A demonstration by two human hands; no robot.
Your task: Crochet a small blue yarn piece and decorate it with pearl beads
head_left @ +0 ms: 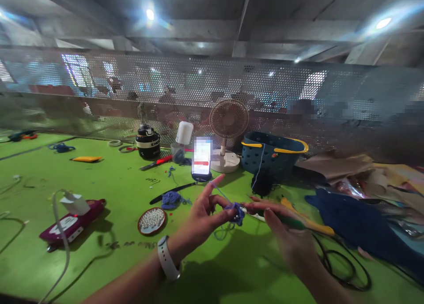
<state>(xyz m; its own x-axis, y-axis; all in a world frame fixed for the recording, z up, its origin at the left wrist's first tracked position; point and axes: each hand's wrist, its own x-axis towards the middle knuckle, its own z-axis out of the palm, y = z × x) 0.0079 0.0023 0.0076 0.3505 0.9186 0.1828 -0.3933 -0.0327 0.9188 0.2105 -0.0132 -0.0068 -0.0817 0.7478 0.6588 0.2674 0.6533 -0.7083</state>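
Observation:
My left hand (208, 209), with a white watch band on its wrist, pinches a small blue-purple crochet piece (237, 213). Its index finger points up, and a strand of blue yarn (218, 190) runs from it down to the piece. A crochet hook with a green handle (291, 221) is gripped in my right hand (286, 235); its tip meets the crochet piece. Left of my hands lie a purple crocheted bit (171, 200) and a red-rimmed dish of white beads (151, 221). Loose yarn loops hang beneath the piece.
A lit phone (202, 156) stands before a small fan (228, 123). Behind sit a blue basket (274, 152), dark yarn ball (261, 182) and black jar (148, 143). A maroon power strip (73, 222) lies left; dark blue cloth (361, 224) and cable (347, 266) lie right.

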